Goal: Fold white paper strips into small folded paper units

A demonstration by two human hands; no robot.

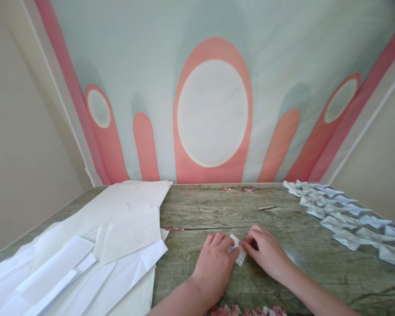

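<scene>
Grip of the right hand (pixel 266 251): thumb and fingertips pinch the right edge of a small white paper piece (pixel 241 258) at lower centre of the frame, on a wood-grain surface (pixel 217 206). The left hand (pixel 214 265) covers its left side; fingers hide the contact, so whether they pinch or merely press cannot be told. Keeping the paper flat and its edges aligned should help. Its long axis slants from upper left to lower right, upper end toward the backdrop (pixel 213 114).
</scene>
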